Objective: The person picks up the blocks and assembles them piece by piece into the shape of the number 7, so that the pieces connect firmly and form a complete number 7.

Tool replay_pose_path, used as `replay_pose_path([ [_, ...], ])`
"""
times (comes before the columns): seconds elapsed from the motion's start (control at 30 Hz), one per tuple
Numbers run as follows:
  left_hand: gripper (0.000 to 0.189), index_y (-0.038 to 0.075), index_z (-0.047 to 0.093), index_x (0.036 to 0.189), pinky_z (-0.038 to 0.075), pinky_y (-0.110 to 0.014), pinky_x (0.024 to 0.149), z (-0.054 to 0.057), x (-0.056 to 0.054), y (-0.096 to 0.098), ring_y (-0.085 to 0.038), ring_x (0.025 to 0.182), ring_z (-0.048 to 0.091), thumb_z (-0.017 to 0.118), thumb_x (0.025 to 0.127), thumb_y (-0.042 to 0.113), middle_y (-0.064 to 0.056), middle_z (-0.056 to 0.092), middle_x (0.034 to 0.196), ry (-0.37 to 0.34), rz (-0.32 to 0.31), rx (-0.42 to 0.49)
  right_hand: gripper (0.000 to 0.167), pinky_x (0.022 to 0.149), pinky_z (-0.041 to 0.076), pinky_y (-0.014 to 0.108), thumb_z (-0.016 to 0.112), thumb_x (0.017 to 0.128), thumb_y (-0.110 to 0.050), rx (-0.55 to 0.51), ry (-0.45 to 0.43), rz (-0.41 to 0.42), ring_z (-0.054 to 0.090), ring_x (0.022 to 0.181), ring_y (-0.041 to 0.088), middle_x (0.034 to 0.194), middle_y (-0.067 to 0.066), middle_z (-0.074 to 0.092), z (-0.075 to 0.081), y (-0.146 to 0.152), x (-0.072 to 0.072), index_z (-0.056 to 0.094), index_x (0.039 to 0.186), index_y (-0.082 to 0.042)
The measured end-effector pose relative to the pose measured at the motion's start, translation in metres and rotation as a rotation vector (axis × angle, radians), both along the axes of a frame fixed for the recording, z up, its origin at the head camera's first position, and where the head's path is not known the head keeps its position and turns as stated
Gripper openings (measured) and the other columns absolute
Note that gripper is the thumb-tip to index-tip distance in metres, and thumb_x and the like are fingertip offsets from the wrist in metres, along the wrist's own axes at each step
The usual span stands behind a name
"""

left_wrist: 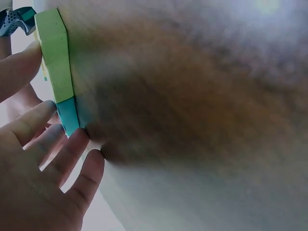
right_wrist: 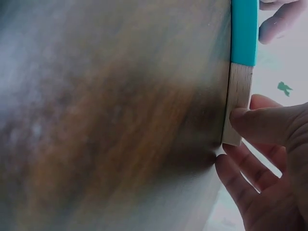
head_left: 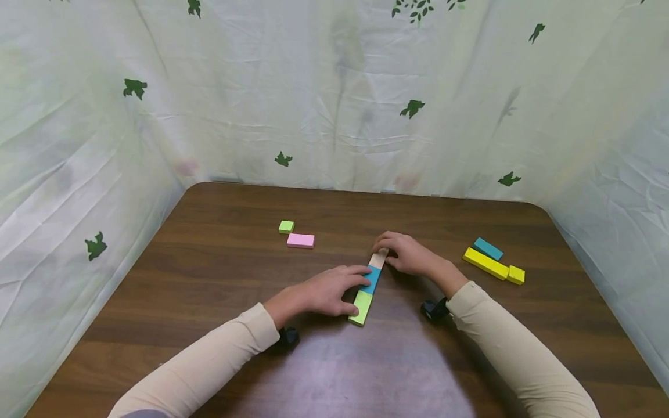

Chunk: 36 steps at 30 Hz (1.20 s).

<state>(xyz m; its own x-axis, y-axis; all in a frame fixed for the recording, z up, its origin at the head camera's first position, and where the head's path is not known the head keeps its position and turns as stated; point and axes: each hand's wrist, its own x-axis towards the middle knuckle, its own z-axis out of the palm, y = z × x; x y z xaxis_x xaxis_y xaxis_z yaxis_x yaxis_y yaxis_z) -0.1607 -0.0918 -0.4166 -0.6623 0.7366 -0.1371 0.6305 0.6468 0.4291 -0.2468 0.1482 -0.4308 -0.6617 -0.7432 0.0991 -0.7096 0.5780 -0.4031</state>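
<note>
the right hand (head_left: 410, 254) pinches the plain block (head_left: 379, 259), in line on the table (head_left: 235, 232) with the blue block (head_left: 374, 278) and green block (head_left: 363, 306); the left hand (head_left: 329, 290) touches both, fingers spread. uneven pushing could skew them.

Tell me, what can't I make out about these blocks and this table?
Head view: the far end of the plain wooden block, covered by the right hand.
Head view: part of the middle blue block, covered by the left hand.
Right wrist view: the rest of that blue block, cut off by the top edge.
Left wrist view: the table, blurred.
</note>
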Motion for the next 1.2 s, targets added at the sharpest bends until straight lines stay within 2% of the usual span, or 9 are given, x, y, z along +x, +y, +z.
replay_pose_path([
  [0.23,0.068,0.016,0.048,0.147,0.033,-0.053,0.116,0.0014,-0.0031,0.0005,-0.029,0.148,0.032,0.072,0.088,0.037,0.001,0.029,0.164,-0.022,0.034,-0.046,0.028,0.096,0.053,0.046,0.062,0.091,0.002,-0.004,-0.006,0.0,0.061,0.116,0.029,0.124,0.011,0.065,-0.0004,-0.0009,0.0011,0.07,0.115,-0.008],
  [0.43,0.073,0.017,0.044,0.15,0.034,-0.051,0.116,0.0012,-0.0058,0.0001,-0.028,0.147,0.033,0.072,0.087,0.039,0.002,0.024,0.166,-0.048,0.028,-0.056,0.026,0.095,0.053,0.044,0.063,0.09,0.003,-0.03,-0.01,-0.008,0.062,0.113,0.028,0.122,0.011,0.065,-0.0013,-0.0015,0.0016,0.069,0.114,-0.006],
  [0.67,0.073,0.018,0.043,0.151,0.036,-0.05,0.114,0.0008,-0.0067,0.0005,-0.028,0.145,0.034,0.071,0.087,0.04,0.003,0.025,0.166,-0.031,0.011,-0.077,0.027,0.095,0.054,0.043,0.063,0.09,0.002,-0.028,-0.031,-0.014,0.062,0.113,0.027,0.122,0.01,0.064,-0.0018,-0.0013,0.0016,0.07,0.114,-0.008],
  [1.2,0.068,0.019,0.043,0.151,0.035,-0.05,0.115,-0.0016,-0.0047,-0.0019,-0.028,0.146,0.034,0.066,0.091,0.038,0.002,0.025,0.166,-0.01,0.007,-0.049,0.028,0.094,0.054,0.043,0.063,0.09,0.002,-0.017,-0.036,-0.004,0.063,0.113,0.027,0.124,0.01,0.065,-0.0022,0.0002,-0.0046,0.069,0.115,-0.009],
])
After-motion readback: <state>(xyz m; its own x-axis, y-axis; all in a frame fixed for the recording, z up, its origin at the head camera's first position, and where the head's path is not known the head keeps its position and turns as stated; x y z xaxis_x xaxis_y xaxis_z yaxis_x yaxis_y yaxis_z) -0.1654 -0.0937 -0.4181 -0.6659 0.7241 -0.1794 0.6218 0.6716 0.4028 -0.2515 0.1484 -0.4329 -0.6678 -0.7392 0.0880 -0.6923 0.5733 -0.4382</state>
